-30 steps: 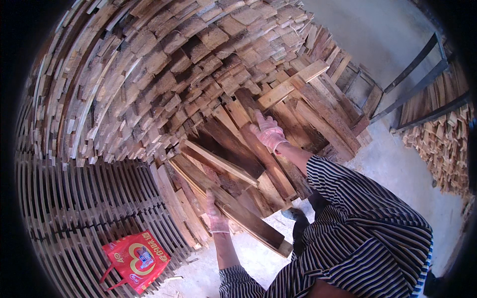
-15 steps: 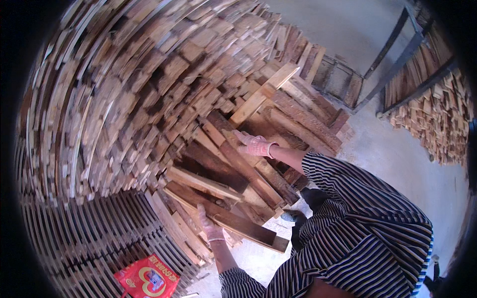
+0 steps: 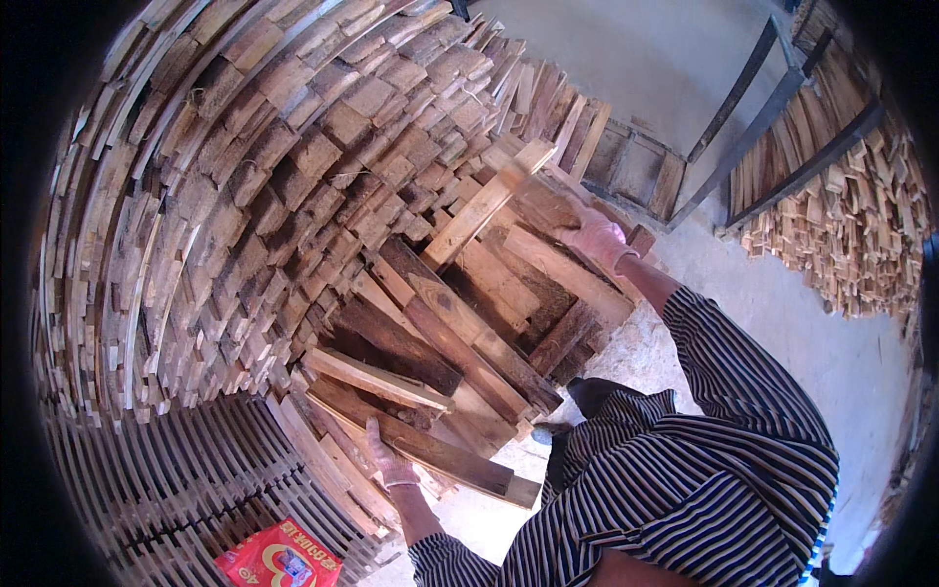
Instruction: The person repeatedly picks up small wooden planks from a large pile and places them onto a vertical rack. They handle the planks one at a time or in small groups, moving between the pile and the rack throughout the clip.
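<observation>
My left hand (image 3: 391, 466) grips the low end of a dark plank (image 3: 430, 450) at the foot of the pile (image 3: 293, 196). My right hand (image 3: 597, 238) rests up high on another plank (image 3: 562, 269); whether it's clenched or lying flat, I can't tell from here. I'd best steady the upper boards first, then draw the low one out slowly so nothing slides onto me.

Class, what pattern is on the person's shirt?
Dark with thin white stripes on the shirt, seen in the head view.
</observation>
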A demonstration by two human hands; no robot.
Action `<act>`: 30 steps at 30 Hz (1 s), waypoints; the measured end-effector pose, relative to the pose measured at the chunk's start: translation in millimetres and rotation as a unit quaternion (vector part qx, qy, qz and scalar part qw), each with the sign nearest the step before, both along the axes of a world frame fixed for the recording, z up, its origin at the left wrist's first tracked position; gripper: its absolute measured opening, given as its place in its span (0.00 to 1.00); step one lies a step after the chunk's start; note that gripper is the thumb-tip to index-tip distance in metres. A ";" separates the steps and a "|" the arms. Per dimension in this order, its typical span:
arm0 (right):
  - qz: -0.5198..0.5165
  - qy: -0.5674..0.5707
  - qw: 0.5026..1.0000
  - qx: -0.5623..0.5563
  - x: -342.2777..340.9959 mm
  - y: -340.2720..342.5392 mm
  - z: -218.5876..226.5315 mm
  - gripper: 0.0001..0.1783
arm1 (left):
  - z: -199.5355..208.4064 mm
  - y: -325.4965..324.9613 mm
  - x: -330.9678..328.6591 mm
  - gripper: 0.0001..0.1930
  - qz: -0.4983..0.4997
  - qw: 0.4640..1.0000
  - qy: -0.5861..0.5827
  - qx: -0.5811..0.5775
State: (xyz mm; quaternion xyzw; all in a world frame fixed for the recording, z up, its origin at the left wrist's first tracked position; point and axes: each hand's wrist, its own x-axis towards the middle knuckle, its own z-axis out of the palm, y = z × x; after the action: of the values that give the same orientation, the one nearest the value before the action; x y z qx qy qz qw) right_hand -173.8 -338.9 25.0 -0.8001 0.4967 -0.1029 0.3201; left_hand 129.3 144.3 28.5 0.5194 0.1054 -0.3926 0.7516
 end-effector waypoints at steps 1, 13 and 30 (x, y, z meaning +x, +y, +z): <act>-0.021 0.014 1.000 0.003 -3.9 -6.4 0.7 0.51 | 1.4 0.0 -1.3 0.37 0.005 1.000 -0.016 0.008; 0.126 0.234 0.960 -0.087 12.0 71.7 -7.2 0.47 | -26.3 14.0 14.1 0.31 0.035 0.998 0.048 -0.002; -0.036 0.162 0.986 0.015 -16.9 -1.4 18.1 0.56 | -24.4 10.5 8.7 0.28 0.043 0.996 -0.075 0.005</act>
State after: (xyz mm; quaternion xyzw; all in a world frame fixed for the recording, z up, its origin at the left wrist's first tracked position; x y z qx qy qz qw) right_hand -190.7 -340.4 43.1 -0.7829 0.5721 0.0243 0.2430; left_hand 138.0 154.8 4.2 0.5460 0.0722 -0.3194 0.7711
